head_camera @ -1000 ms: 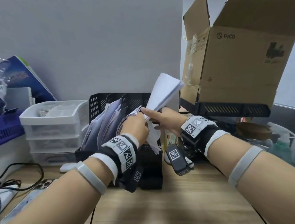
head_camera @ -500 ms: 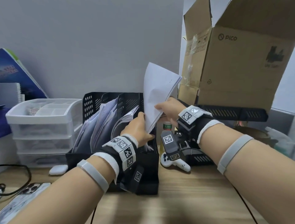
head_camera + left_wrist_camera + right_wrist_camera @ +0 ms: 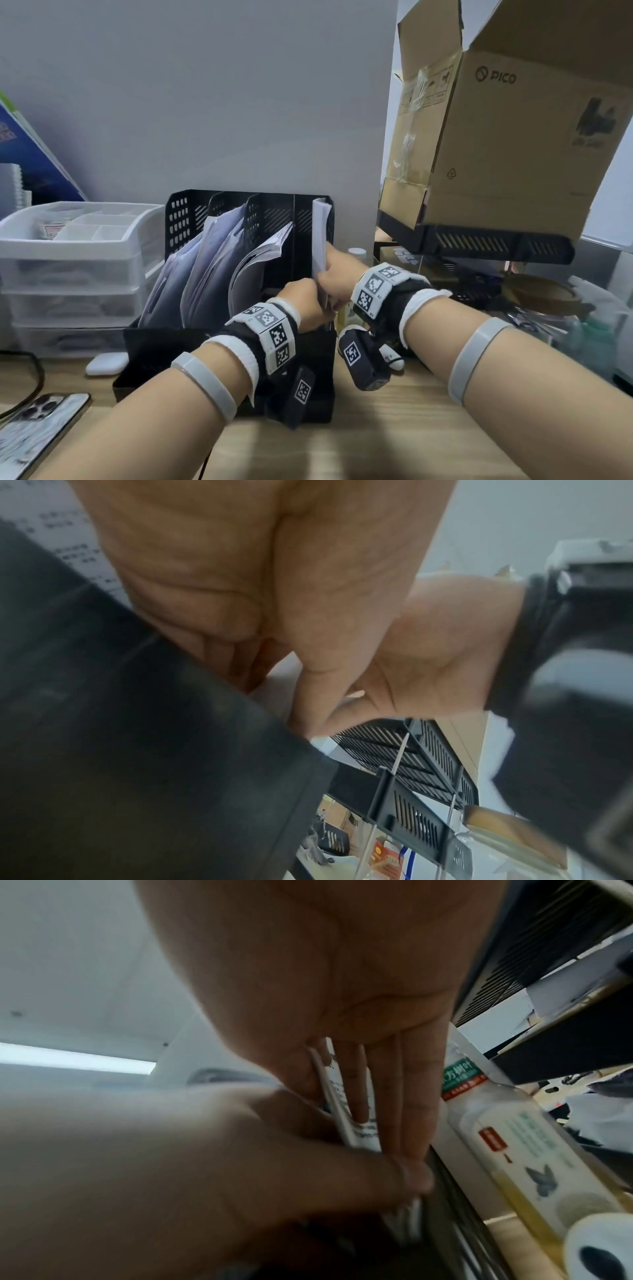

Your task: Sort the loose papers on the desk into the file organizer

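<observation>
The black mesh file organizer (image 3: 185, 219) stands at the back of the desk; its left slots hold leaning papers (image 3: 219, 263). A white paper stack (image 3: 320, 236) stands upright in the rightmost slot. My left hand (image 3: 308, 301) grips the stack's lower front edge with curled fingers, seen close up as the left hand (image 3: 308, 696) against the organizer wall (image 3: 137, 723). My right hand (image 3: 334, 279) pinches the same stack from the right. In the right wrist view the right hand (image 3: 342, 1110) lays straight fingers (image 3: 411, 1118) along the sheets (image 3: 337, 1112), thumb on the other side.
A PICO cardboard box (image 3: 507, 137) sits on a black shelf (image 3: 496, 243) at the right, and a bottle (image 3: 507, 1139) stands just right of the organizer. A white drawer unit (image 3: 75, 253) is on the left. A phone (image 3: 37, 428), a cable (image 3: 36, 377) and a small white case (image 3: 106, 364) lie on the desk.
The paper stack was held high and tilted above the organizer; it now stands upright, lowered into the rightmost slot. Both hands came down with it.
</observation>
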`<action>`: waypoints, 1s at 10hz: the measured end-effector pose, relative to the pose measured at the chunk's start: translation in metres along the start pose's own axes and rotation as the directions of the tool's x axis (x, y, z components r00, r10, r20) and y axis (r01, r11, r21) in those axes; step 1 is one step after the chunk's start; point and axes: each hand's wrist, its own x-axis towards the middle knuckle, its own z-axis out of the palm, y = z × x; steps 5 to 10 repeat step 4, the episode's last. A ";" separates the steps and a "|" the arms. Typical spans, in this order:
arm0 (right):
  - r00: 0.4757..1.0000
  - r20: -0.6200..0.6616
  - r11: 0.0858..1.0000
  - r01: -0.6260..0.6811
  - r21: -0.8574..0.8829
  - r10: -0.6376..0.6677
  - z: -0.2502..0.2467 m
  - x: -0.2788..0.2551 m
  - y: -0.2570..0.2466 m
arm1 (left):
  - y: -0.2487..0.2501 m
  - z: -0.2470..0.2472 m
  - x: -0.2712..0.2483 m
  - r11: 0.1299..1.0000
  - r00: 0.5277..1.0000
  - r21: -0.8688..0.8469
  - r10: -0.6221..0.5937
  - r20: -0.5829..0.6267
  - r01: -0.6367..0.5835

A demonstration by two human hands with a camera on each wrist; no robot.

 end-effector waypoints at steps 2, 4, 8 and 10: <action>0.994 0.099 0.998 0.051 -0.029 -0.048 0.016 -0.001 0.013 | -0.012 -0.007 -0.006 0.997 0.999 -0.072 -0.023 -0.047 0.020; 0.986 -0.015 0.973 0.165 0.163 -0.164 0.009 -0.019 0.018 | -0.029 -0.017 -0.031 0.976 0.946 -0.202 0.016 -0.325 -0.086; 0.986 -0.015 0.973 0.165 0.163 -0.164 0.009 -0.019 0.018 | -0.029 -0.017 -0.031 0.976 0.946 -0.202 0.016 -0.325 -0.086; 0.986 -0.015 0.973 0.165 0.163 -0.164 0.009 -0.019 0.018 | -0.029 -0.017 -0.031 0.976 0.946 -0.202 0.016 -0.325 -0.086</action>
